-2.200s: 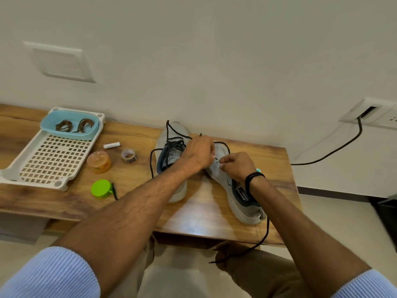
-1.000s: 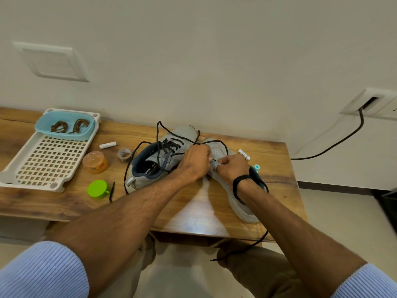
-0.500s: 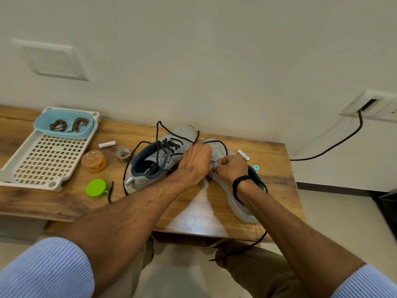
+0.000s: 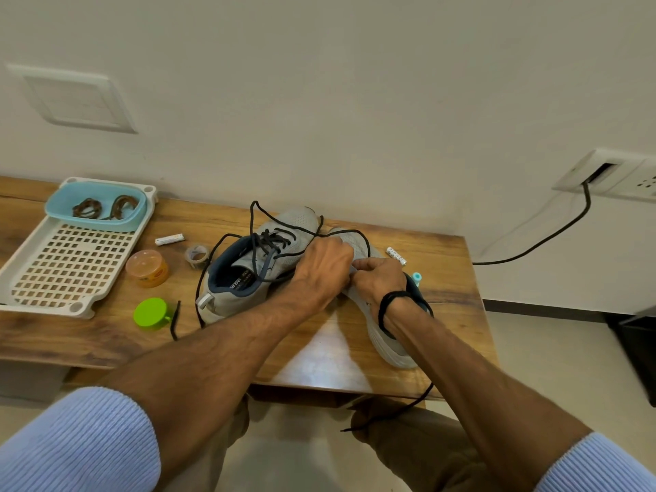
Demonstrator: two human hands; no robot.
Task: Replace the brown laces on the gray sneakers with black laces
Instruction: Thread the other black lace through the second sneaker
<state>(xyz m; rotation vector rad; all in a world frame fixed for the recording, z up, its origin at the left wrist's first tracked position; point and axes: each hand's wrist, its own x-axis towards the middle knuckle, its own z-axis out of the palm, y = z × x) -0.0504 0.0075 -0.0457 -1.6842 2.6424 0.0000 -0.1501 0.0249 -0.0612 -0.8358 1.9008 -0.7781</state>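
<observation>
Broadly, wooden tabletop (image 4: 319, 356) against a wall. At its left edge, white slotted tray (image 4: 81, 308), with a blue bowl (image 4: 138, 214) at the tray's back end holding the coiled brown laces (image 4: 88, 209). Near the back edge, mid-tabletop, left gray sneaker (image 4: 248, 278), already threaded in black, touching the right gray sneaker (image 4: 387, 342), heel toward the front edge. Left hand (image 4: 323, 264) curled over the right sneaker's eyelets, fingertips hidden, so cannot tell what is pinched. Right hand (image 4: 380, 278) opposite, fingers (image 4: 362, 266) pinching the sneaker's upper. Black lace (image 4: 365, 239) looping over the toe, one end trailing off the front edge. Between tray and sneakers: orange jar (image 4: 147, 268), green lid (image 4: 151, 313), tape roll (image 4: 196, 255), battery (image 4: 169, 239).
</observation>
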